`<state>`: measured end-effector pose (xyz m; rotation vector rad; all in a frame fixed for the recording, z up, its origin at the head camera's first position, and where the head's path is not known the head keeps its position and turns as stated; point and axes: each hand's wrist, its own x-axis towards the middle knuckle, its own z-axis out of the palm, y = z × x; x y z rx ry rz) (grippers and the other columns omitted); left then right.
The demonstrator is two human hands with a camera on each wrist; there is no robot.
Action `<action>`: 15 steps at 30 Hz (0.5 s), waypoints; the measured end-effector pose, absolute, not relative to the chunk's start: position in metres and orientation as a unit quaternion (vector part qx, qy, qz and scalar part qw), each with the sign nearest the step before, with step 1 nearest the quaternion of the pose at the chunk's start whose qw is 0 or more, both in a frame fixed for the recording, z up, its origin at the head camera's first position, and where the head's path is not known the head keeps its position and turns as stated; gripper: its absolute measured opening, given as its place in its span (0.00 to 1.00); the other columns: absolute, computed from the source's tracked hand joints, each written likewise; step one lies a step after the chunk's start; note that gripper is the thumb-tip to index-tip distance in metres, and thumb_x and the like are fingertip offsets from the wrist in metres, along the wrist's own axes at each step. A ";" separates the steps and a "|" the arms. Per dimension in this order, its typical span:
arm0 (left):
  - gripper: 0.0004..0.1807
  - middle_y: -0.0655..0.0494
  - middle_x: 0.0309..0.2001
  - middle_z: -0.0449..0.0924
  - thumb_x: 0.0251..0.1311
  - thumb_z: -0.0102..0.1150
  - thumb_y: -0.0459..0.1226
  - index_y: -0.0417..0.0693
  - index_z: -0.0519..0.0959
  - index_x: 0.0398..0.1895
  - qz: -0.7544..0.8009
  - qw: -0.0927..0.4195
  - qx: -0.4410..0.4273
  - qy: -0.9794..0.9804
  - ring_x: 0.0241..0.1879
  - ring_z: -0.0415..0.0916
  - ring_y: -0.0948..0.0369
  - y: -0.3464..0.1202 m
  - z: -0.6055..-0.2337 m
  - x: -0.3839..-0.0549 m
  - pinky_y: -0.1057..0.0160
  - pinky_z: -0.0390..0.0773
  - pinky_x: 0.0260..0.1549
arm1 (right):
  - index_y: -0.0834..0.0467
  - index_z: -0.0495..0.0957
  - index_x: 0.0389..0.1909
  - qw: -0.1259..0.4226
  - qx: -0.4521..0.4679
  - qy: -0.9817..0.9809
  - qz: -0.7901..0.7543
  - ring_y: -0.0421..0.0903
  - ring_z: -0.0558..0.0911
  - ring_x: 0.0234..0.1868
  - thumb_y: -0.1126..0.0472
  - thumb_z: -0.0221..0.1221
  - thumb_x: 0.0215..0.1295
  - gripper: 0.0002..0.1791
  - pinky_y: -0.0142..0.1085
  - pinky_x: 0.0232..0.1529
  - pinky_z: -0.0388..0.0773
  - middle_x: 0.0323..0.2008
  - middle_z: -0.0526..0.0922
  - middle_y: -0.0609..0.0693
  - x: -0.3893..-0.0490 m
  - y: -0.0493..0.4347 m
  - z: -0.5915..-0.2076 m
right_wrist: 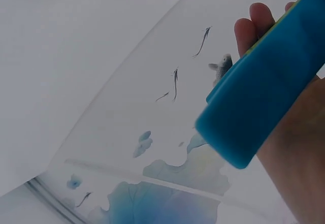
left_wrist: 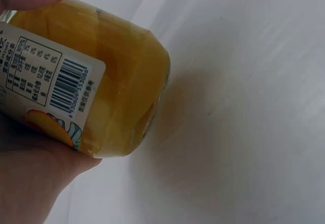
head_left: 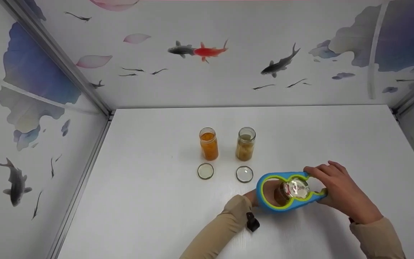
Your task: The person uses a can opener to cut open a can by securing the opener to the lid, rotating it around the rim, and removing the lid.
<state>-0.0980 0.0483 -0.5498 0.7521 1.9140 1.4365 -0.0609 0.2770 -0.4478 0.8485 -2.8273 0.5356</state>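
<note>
My left hand [left_wrist: 35, 178] grips a labelled glass jar of yellow fruit [left_wrist: 127, 76], held tilted off the table in the left wrist view. In the head view that hand is largely hidden behind a blue and lime-green multi-ring jar opener [head_left: 260, 192]. The jar's shiny lid [head_left: 298, 187] shows within the opener's middle ring; how tightly the ring fits cannot be told. My right hand [head_left: 341, 187] holds the opener by its narrower right end, fingers at the far edge. The opener's blue side [right_wrist: 264, 92] fills much of the right wrist view.
Behind the hands stand two uncapped glass jars, one with orange contents [head_left: 209, 145] and one with pale yellowish contents [head_left: 245, 145]. A loose lid [head_left: 205, 171] and another lid [head_left: 244, 174] lie before them on the white table [head_left: 138, 201]. Printed wall panels [head_left: 228, 82] enclose the back and sides.
</note>
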 end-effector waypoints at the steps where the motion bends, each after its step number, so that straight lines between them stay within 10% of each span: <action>1: 0.29 0.47 0.57 0.74 0.53 0.64 0.27 0.33 0.70 0.60 0.534 0.303 0.292 0.733 0.51 0.66 0.73 0.046 -0.550 -0.098 0.73 0.60 0.58 | 0.57 0.76 0.52 0.071 0.278 -0.941 0.180 0.54 0.76 0.46 0.70 0.82 0.18 0.48 0.61 0.57 0.61 0.40 0.79 0.52 -0.060 0.278 -0.448; 15: 0.37 0.48 0.55 0.76 0.44 0.70 0.29 0.36 0.68 0.62 0.579 0.174 0.371 0.705 0.53 0.69 0.70 0.052 -0.561 -0.116 0.68 0.66 0.58 | 0.58 0.69 0.56 0.035 0.186 -0.963 0.189 0.61 0.76 0.42 0.72 0.79 0.27 0.47 0.61 0.51 0.60 0.40 0.78 0.59 -0.046 0.299 -0.455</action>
